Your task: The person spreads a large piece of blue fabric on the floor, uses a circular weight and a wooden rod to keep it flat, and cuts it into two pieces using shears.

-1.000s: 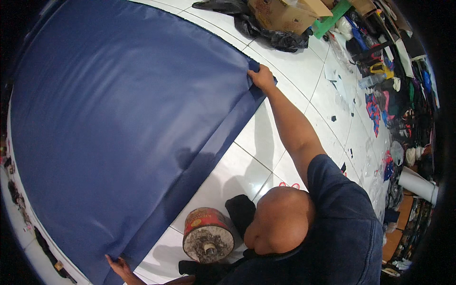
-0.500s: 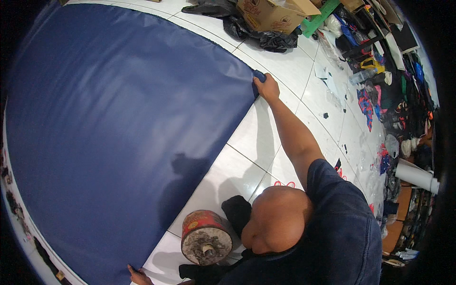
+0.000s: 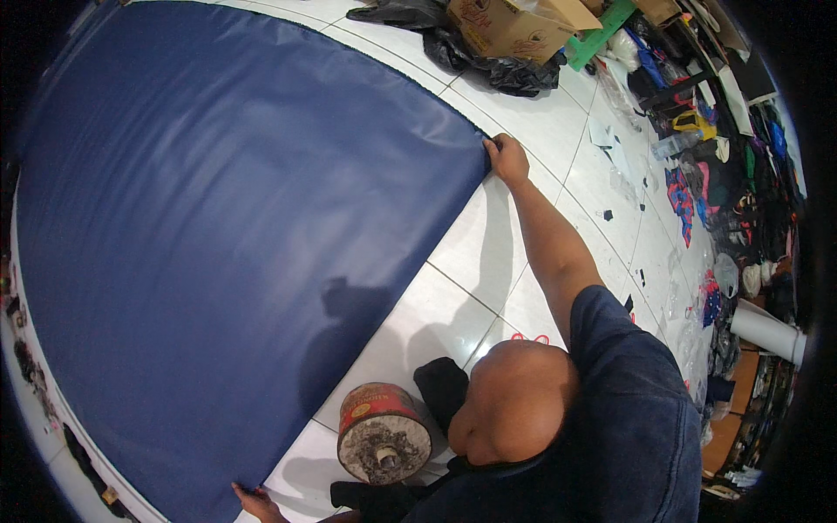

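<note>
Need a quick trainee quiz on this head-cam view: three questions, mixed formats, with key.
1. True or false: the right hand and the left hand are both at the near edge of the smooth navy-blue sheet.

2. Which is on the white tiled floor closest to that near edge?
a) white cylindrical roll
b) red-sided cylindrical container with a stained end
c) clear plastic bottle

3. Fill in: the crumpled plastic beside the brown cardboard box is ____ in colour.

Key: 1 true; 2 b; 3 black.
</note>
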The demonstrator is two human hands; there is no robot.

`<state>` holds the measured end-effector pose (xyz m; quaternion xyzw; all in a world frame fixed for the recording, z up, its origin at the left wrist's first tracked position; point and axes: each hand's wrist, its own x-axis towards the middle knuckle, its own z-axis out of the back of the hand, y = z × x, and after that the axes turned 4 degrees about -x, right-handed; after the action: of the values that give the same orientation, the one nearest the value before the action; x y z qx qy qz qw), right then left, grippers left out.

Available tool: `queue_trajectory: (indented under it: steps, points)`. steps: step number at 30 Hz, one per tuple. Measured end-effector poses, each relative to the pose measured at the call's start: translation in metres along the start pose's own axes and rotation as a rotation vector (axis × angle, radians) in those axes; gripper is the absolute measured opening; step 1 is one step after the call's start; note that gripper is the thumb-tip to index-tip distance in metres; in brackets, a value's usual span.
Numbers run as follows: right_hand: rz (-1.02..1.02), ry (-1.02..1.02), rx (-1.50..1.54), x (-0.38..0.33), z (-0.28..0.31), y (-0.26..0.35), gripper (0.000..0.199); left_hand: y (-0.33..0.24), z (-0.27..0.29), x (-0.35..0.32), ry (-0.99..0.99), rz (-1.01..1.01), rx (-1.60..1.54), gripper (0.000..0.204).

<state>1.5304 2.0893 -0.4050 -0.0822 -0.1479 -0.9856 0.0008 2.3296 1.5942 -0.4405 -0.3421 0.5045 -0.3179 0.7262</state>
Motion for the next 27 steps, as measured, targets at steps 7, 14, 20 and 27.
queue_trajectory:
  steps: [7,14,20,27]
  points:
    - [0.023,-0.104,-0.033,0.004,-0.016,0.005,0.033,0.006,0.019,0.016,-0.031,-0.056,0.105,0.034]
    - [-0.038,-0.062,0.105,0.01,-0.023,-0.003,0.031,0.009,0.011,0.012,-0.11,-0.1,0.115,0.036]
    - [-0.006,0.032,0.063,0.028,-0.027,-0.022,0.033,0.013,0.01,0.02,0.031,-0.002,0.027,0.028]
    - [0.002,0.206,-0.143,0.042,-0.025,-0.002,0.036,0.005,0.048,0.045,0.004,0.121,-0.068,0.026]
